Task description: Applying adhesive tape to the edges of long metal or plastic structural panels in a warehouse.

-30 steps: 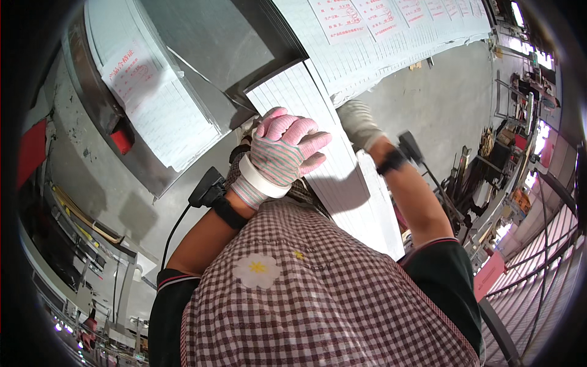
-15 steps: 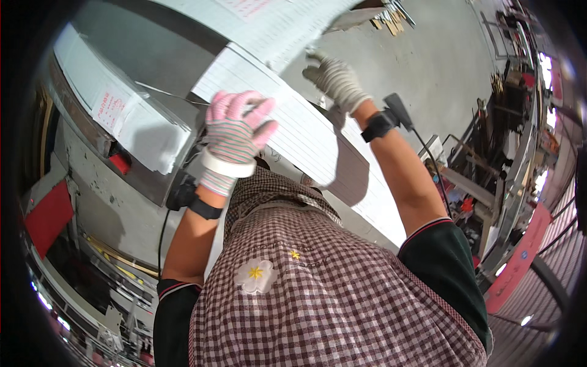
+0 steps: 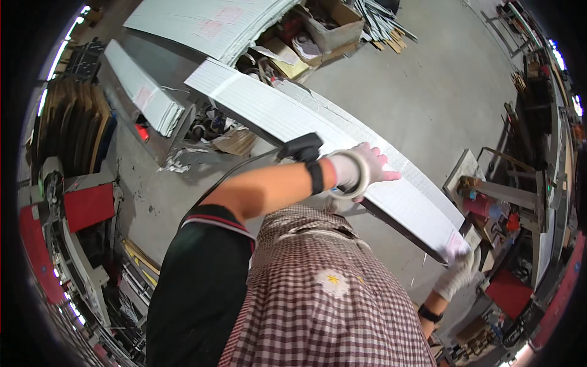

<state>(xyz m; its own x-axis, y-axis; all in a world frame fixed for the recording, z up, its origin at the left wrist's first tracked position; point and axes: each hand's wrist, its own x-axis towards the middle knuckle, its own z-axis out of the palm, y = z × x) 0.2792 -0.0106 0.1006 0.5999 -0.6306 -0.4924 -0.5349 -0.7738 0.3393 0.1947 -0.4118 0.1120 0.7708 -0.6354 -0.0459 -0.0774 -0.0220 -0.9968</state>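
A long white ribbed panel stack (image 3: 293, 125) runs diagonally from the upper left to the lower right. Over its middle is my left hand (image 3: 367, 166), in a pink and white glove, fingers spread, lying on or just above the top. A thick white ring (image 3: 364, 177), like a roll of tape, circles that wrist. My right hand (image 3: 458, 274), in a whitish glove, is at the stack's right end, beside a reddish printed patch (image 3: 455, 242). Motion smears its fingers, so their grip is unclear.
A wide pile of white sheets (image 3: 183, 21) is at the far left, with a narrower white pile (image 3: 137, 92) on a stand nearer. An open cardboard box (image 3: 330, 30) sits beyond the panels. Metal frames and clutter (image 3: 513, 196) line the right side.
My left hand has moved right, across the panel stack. My right hand has swung from the far side down to the stack's right end. The view has shifted, showing more floor.
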